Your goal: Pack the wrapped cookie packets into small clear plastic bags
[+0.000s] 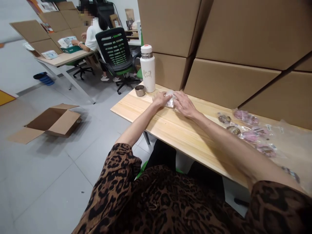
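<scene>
On the light wooden table [175,130], both of my hands rest on a small clear plastic packet [170,100] near the far left end. My left hand [161,98] holds its left side with curled fingers. My right hand [184,103] lies flat over its right side. What the packet contains cannot be made out. A white thermos bottle [147,69] stands upright just behind my left hand, with a small metal cup [139,90] beside it.
Several clear packets with pink and brown contents [248,130] lie on the table's right part. Cardboard panels [229,42] wall the table's far side. An open cardboard box [55,122] lies on the floor. Another person [91,29] sits at a far desk by a black chair [117,52].
</scene>
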